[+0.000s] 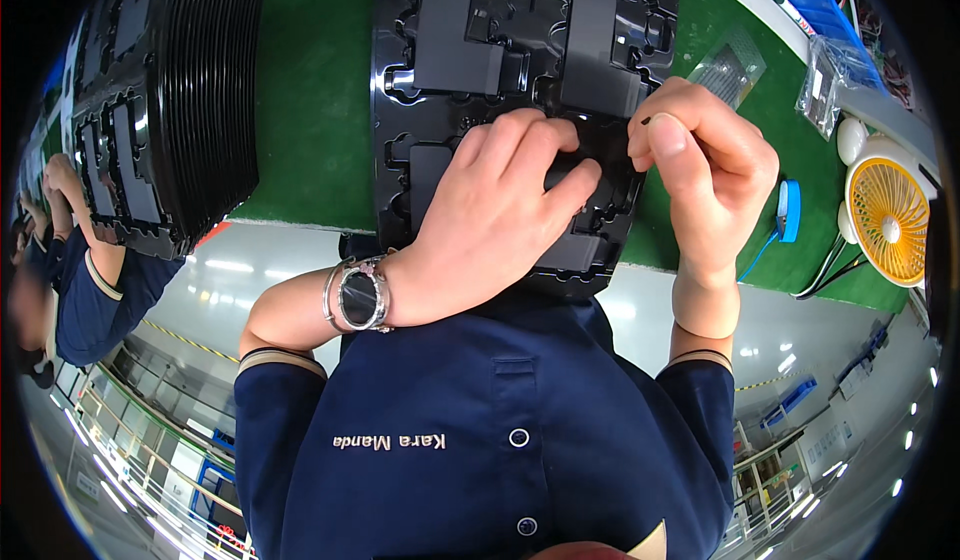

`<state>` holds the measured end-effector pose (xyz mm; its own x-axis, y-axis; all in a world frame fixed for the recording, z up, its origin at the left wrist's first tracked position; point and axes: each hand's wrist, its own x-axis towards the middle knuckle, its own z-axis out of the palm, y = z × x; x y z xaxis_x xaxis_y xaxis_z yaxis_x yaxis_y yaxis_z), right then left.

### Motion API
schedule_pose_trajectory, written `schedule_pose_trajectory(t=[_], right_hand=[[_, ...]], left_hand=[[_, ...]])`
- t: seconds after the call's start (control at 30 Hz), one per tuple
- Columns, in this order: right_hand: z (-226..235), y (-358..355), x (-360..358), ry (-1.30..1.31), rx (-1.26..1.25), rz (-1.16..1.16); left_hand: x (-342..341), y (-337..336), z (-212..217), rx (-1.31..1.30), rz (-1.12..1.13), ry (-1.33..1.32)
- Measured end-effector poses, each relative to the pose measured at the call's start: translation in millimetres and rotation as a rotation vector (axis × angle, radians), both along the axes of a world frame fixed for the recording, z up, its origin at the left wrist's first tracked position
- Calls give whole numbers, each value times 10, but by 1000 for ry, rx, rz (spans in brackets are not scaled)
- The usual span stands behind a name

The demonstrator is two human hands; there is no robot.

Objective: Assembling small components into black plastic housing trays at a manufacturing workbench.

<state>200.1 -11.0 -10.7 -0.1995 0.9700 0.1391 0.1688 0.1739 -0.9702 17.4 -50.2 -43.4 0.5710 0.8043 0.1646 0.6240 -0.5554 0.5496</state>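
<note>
In front of me lies a black plastic tray (400,110) with moulded pockets. Flat dark grey L-shaped parts (450,35) sit in several of them. My left hand (490,195) reaches across the near half of the tray. Its fingers curl down, with thumb and forefinger around something dark that blends into the tray. My right hand (715,165) is raised beside the tray's right edge, thumb and forefinger pinched together. A tiny dark piece (645,121) shows at those fingertips, too small to name.
A tall stack of black trays (205,90) stands at the left, with another person's hand (62,175) beyond it. On the green table (315,90) at right are a clear plastic bag (733,65), a blue strap-like item (789,210), a yellow-and-white fan (890,222) and a blue bin (815,0).
</note>
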Motion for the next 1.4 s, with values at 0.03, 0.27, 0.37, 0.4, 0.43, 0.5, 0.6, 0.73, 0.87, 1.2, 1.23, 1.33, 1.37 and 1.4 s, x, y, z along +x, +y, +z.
schedule_pose_trajectory(t=[0.03, 0.27, 0.37, 0.4, 0.43, 0.5, 0.6, 0.73, 0.87, 1.2, 1.23, 1.33, 1.37, 1.4], right_hand=[[-3, 1, -1, 4, 7, -1], [13, -11, -3, -13, 6, 25], [13, -23, -19, -31, -28, 30], [12, -26, -22, -56, -36, 39], [15, -29, -26, -78, -42, 42], [48, -46, -60, -137, -72, 55], [41, -47, -126, -183, -66, 109], [39, -79, -208, -192, -120, 148], [42, -82, -224, -206, -147, 173], [21, -76, -221, -189, -189, 173], [22, -76, -218, -199, -188, 182], [35, -64, -211, -225, -181, 203], [39, -60, -212, -232, -176, 207], [39, -59, -212, -239, -171, 210]], left_hand=[[-17, 29, 10, -34, 3, -81], [-106, -176, 127, -857, -70, -414], [-147, -129, 136, -777, -166, -253], [-166, -94, 156, -888, -68, -343], [-190, -30, 191, -996, 28, -429], [-274, 96, 246, -1136, 118, -598], [-402, 184, 278, -1067, 237, -732], [-425, 244, 307, -1035, 249, -872], [-418, 253, 307, -1041, 228, -872], [-436, 285, 373, -1084, 228, -776], [-437, 283, 371, -1083, 226, -771], [-447, 283, 365, -1087, 223, -757], [-451, 283, 366, -1093, 223, -755], [-452, 284, 367, -1100, 222, -752]])
